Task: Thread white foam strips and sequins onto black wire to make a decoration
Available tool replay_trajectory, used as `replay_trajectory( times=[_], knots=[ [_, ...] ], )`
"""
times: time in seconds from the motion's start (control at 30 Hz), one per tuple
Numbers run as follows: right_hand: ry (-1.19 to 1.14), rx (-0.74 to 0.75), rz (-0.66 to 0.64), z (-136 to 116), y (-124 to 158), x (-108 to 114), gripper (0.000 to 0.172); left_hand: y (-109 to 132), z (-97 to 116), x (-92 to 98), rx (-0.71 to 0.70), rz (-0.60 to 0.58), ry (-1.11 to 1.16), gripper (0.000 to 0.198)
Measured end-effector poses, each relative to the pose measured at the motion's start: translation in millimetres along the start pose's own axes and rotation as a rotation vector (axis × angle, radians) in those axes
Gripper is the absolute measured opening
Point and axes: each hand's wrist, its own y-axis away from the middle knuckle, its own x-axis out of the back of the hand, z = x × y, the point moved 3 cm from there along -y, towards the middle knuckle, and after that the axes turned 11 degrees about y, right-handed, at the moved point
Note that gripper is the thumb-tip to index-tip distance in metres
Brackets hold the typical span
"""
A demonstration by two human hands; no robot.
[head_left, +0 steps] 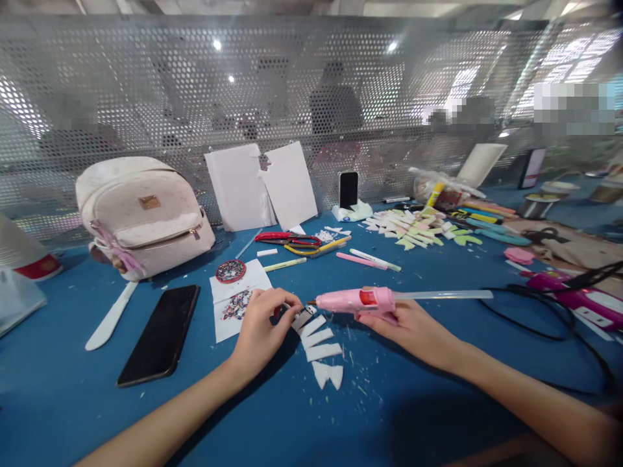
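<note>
My right hand [406,327] is wrapped round the handle of a pink glue gun [353,300], a clear glue stick poking out of its back. The gun's nozzle points left, close to the fingertips of my left hand [267,321]. Those fingers are pinched at the upper end of a row of white cut pieces [318,337]; what exactly they grip is too small to tell. A white tail-shaped piece [328,375] lies at the row's lower end. Left of my left hand, small coloured gems [236,305] lie on white paper [224,329] beside a round red tray [230,272].
A black phone [159,334] and white knife [111,318] lie left, before a pale backpack [146,214]. Pens, red-handled pliers [287,240] and a heap of cut pieces [409,227] are behind. A purple glue gun [574,298] with black cable lies right.
</note>
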Motion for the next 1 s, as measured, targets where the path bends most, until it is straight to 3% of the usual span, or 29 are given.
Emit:
replay_trajectory(
  times=[0.23,0.5,1.0],
  knots=[
    [-0.117,-0.06,0.027,1,-3,4,0.046,-2,-3,0.6,0.067,0.041,0.047,0.015],
    [-0.282,-0.151,-0.04,11,-3,0,0.05,-2,-7,1.8,0.139,0.056,0.134,0.016],
    [-0.31,-0.162,-0.07,12,-4,-1,0.051,-5,-7,3.8,0.194,0.124,0.254,0.016]
  ],
)
